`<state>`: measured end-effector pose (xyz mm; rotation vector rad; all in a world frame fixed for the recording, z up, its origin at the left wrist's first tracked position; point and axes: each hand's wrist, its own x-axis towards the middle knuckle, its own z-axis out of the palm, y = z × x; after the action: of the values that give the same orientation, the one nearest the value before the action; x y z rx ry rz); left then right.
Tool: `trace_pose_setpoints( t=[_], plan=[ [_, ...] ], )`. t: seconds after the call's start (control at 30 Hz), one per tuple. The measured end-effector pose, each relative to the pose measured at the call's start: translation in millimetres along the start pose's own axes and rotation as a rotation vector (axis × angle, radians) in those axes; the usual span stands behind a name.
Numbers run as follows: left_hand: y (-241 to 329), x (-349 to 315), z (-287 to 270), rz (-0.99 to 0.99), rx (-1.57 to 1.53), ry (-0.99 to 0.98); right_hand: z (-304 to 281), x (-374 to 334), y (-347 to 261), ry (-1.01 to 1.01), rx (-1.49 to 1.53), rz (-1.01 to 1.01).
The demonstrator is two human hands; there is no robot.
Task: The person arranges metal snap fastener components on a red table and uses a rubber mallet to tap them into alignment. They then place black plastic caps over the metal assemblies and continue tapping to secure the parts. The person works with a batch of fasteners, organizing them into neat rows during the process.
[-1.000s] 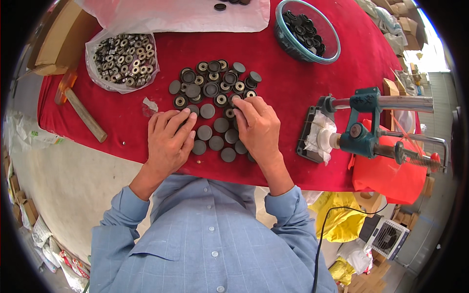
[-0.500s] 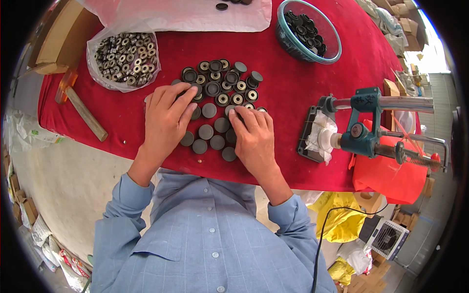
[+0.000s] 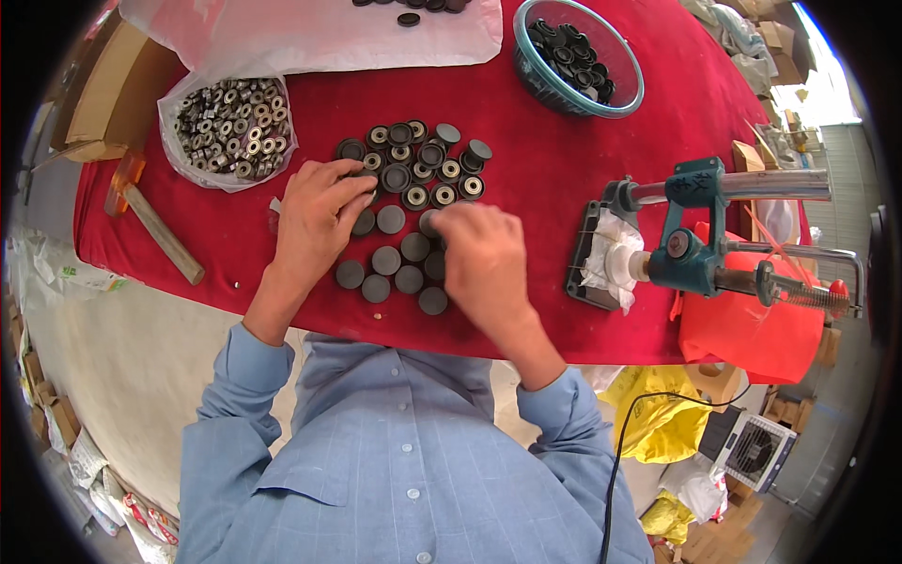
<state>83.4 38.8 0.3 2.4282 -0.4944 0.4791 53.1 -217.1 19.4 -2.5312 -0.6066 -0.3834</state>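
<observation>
My left hand (image 3: 318, 211) is at the left edge of a cluster of round black caps, its curled fingertips closed on a black cap (image 3: 363, 176) that they partly hide. My right hand (image 3: 482, 258) hovers at the cluster's right side, fingers bent and smeared by motion. Its fingertips are beside a flat-topped black cap (image 3: 429, 223); whether they grip anything cannot be seen. Between my hands, several caps lie smooth side up, such as this black cap (image 3: 386, 259). Farther back, open caps hold silver ring bearings (image 3: 415, 195).
A clear bag of loose bearings (image 3: 230, 132) stands at the far left, near a wooden-handled hammer (image 3: 162, 230). A teal-rimmed bowl of black caps (image 3: 637, 99) is at the back right. At the right stands a green hand press (image 3: 691, 226). White sheeting (image 3: 319, 42) covers the back.
My right hand has lifted slightly and blurred beside the cap it was touching. My left hand stays at its cap. The whole view has shifted a little.
</observation>
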Motion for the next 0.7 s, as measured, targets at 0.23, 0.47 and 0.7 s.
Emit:
trace_pose_setpoints(
  t=[0.23, 0.47, 0.7],
  plan=[
    [3.4, 2.7, -12.0, -0.227, -0.286, 0.029, 0.1, 59.8, 55.1, 0.09, 0.121, 0.271],
    [-1.5, -26.8, -38.1, -0.338, -0.306, 0.097, 17.3, 64.6, 64.3, 0.076, 0.268, 0.35],
    [-5.8, -31.7, -17.3, -0.203, -0.214, 0.059, -11.0, 51.5, 55.9, 0.112, 0.448, 0.478]
  ],
)
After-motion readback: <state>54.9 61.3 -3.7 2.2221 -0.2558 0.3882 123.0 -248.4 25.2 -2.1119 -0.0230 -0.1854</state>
